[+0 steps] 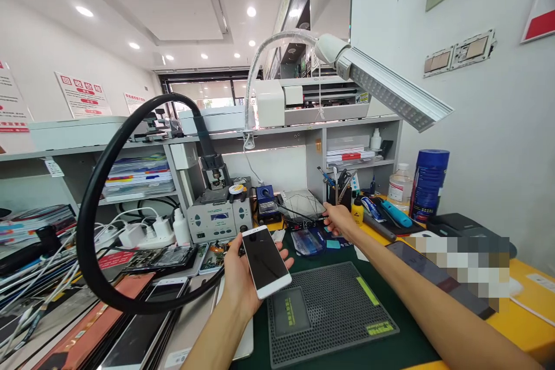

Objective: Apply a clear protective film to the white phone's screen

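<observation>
A white smartphone [266, 261] with a dark screen rests in my left hand [243, 283], fingers wrapped around its edges, above the left side of the grey work mat [329, 312]. My right hand [339, 221] is stretched forward to the back of the bench. Its fingers are curled at the right front edge of a flat grey box [303, 203]; whatever is between them is too small to make out. Just behind that hand stands a black holder [339, 193] with tweezers and tools. A small yellow bottle [357, 211] stands to its right.
A thick black hose [87, 225] loops up at the left from the hot air station [217, 217]. Phones and parts [139, 324] are piled beneath it. A lamp [390, 84] hangs overhead. At the right lie a large dark tablet-like panel [433, 277] and a blue can [429, 185].
</observation>
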Demonstrator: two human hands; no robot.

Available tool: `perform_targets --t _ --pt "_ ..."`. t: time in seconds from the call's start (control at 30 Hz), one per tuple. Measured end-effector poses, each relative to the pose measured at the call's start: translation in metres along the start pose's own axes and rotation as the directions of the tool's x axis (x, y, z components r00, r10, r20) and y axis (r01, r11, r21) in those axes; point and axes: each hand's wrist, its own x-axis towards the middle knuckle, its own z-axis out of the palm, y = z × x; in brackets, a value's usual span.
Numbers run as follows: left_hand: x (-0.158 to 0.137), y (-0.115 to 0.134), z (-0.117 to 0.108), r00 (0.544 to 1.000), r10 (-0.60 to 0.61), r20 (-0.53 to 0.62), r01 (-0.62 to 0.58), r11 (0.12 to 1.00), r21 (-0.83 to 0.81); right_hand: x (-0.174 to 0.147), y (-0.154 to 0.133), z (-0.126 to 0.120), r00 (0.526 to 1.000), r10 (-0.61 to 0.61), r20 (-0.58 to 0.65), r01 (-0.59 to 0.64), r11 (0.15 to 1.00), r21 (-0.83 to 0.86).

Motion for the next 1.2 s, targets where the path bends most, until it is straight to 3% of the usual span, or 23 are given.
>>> perform_targets --t 0.17,0.3,0.53,0.6,0.7,0.8,0.9,0.97,1.1,1.2 --pt "0.0 0.0 0.001 1.0 -0.023 0.003 0.023 0.999 0.026 -0.004 -0.002 -0.005 0.999 -0.01 0.036 0.014 0.994 -0.113" --pt "0.0 -0.001 0.002 1.0 -0.015 0.012 0.014 0.998 0.064 -0.019 -0.01 -0.019 0.995 -0.1 0.027 0.103 0.976 -0.19" --pt "0.0 -0.002 0.0 1.0 0.001 0.028 -0.002 0.998 0.058 -0.087 -0.015 -0.052 0.944 -0.298 0.143 0.325 0.914 -0.244" --pt "-0.001 -0.003 -0.001 1.0 -0.004 0.028 0.003 0.999 0.046 -0.116 -0.008 -0.046 0.922 -0.323 0.212 0.369 0.898 -0.238" --pt "-0.005 -0.008 0.0 0.997 0.022 0.07 -0.026 0.998 0.051 -0.157 0.008 -0.018 0.878 -0.384 0.287 0.449 0.867 -0.216" --pt "-0.01 -0.013 0.0 0.986 0.067 0.151 -0.072 0.997 0.033 -0.179 0.018 0.019 0.765 -0.438 0.472 0.579 0.788 -0.208" --pt "-0.013 -0.014 -0.003 0.977 0.081 0.196 -0.084 0.996 0.004 -0.181 0.019 0.047 0.758 -0.473 0.449 0.61 0.757 -0.233" --pt "-0.011 -0.011 -0.006 0.966 0.089 0.242 -0.09 0.996 -0.006 -0.176 0.015 0.052 0.763 -0.49 0.421 0.611 0.76 -0.224" --pt "-0.005 0.004 -0.01 0.966 0.087 0.242 -0.1 0.994 0.04 -0.161 0.007 0.03 0.723 -0.461 0.514 0.651 0.703 -0.286" --pt "-0.004 0.014 -0.01 0.99 0.012 0.144 -0.059 0.944 0.326 -0.15 0.006 0.001 0.674 -0.411 0.614 0.687 0.656 -0.314"
